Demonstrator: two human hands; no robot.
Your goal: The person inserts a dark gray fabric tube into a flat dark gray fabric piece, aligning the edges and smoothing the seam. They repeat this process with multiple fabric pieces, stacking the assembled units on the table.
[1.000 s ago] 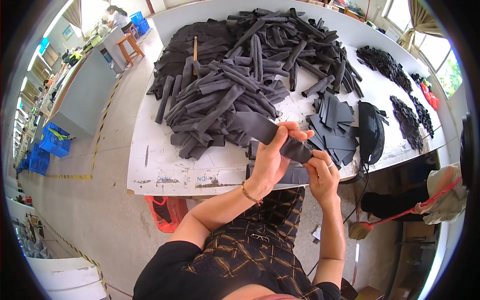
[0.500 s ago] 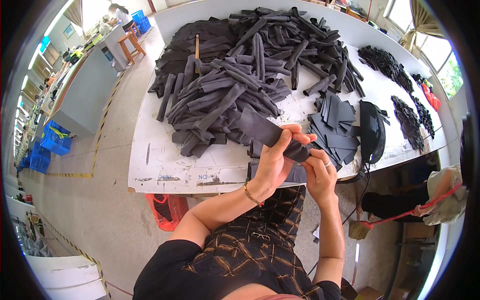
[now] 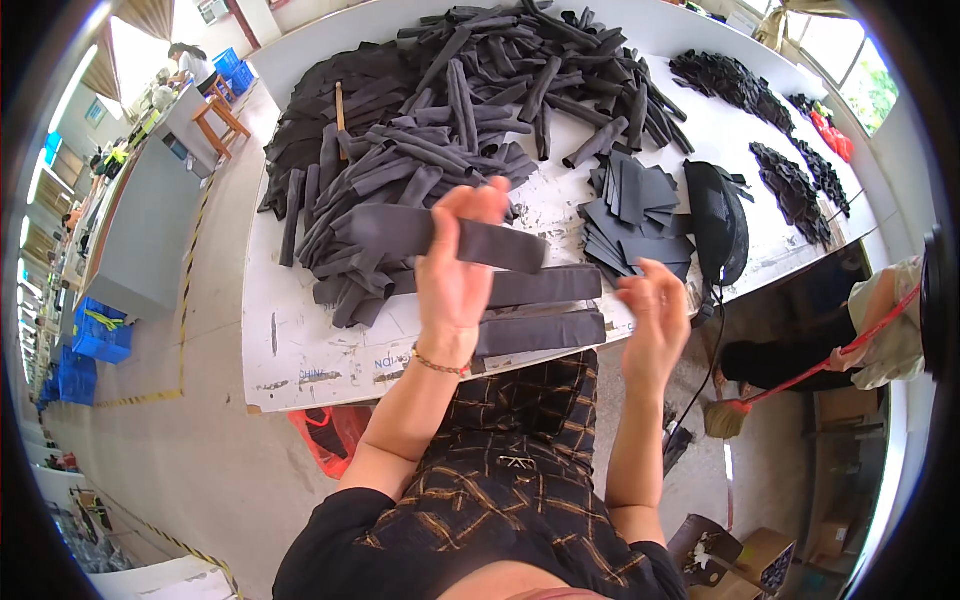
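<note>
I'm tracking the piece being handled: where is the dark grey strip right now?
In the head view, the left hand holds the dark grey strip above the white table's near edge, over two flat strips; the right hand is apart.

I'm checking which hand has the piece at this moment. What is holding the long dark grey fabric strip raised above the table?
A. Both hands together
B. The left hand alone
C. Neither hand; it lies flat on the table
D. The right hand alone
B. The left hand grips the dark grey fabric strip near its middle, while the right hand is open, clear of it.
</note>
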